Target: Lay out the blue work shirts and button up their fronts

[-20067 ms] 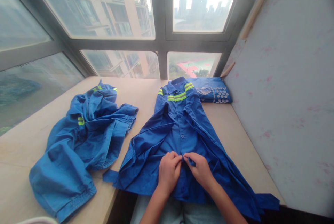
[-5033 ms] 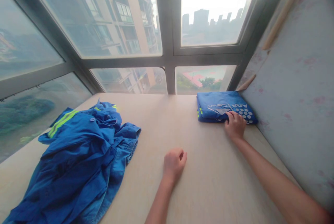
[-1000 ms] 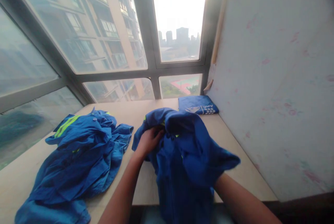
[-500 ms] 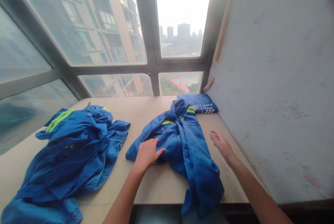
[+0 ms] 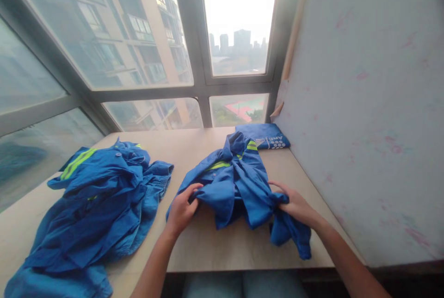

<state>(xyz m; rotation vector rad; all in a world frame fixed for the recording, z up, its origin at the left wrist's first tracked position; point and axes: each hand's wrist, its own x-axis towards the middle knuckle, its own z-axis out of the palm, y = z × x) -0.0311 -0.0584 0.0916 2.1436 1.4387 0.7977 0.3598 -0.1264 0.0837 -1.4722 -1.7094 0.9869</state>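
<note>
A blue work jacket (image 5: pixel 222 187) with yellow-green reflective strips lies before me, its collar toward the window. At its left side, my left hand (image 5: pixel 183 207) pinches the cloth between thumb and fingers. My right hand (image 5: pixel 293 203) is closed on the fabric at the right side, the thumb hidden behind it. One sleeve hangs down from there, bunched on the table near the front edge. The lower front of the jacket is spread between both hands.
A second blue garment (image 5: pixel 97 205) with reflective strips lies crumpled at the left. Behind the jacket, a folded blue cloth or bag with white print (image 5: pixel 277 142) rests by the wall (image 5: pixel 367 117). Windows rise behind the pale table (image 5: pixel 197 251).
My left hand has gone from resting over the jacket to pinching its edge. My right hand, previously apart, has taken hold of the right side; the sleeve has shifted up and rightward.
</note>
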